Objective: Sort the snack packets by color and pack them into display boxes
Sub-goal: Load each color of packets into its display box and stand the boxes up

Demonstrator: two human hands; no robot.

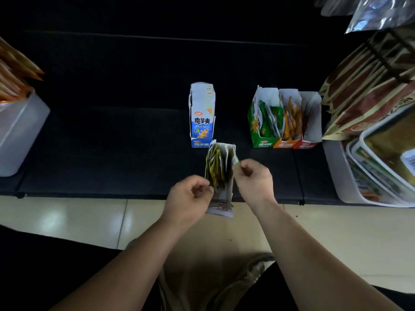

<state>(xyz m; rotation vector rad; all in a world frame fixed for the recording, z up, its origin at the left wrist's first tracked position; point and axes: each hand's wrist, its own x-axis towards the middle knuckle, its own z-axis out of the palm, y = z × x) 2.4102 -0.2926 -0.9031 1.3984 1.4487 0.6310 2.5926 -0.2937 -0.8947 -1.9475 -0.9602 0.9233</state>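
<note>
Black shelf (112, 142) spans the view; clear plastic bin (20, 131) at left end holding orange pouches (13, 75); white tub (341, 176) at right with flat sealed packs (386, 158); brown-red bags (368, 86) above it; silver foil bags (377, 12) top right; tiled floor (67, 218) below

A left hand (188, 198) and right hand (253, 180) on bare forearms (134, 254), uncovered to the frame's edge. Beneath, wrinkled tan cloth (213, 277), perhaps trousers, covers the lap; dark fabric (56, 254) flanks it.

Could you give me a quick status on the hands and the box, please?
Left hand grips the held box. Right hand pinches a green packet at its rim. Nothing in the way.
</note>
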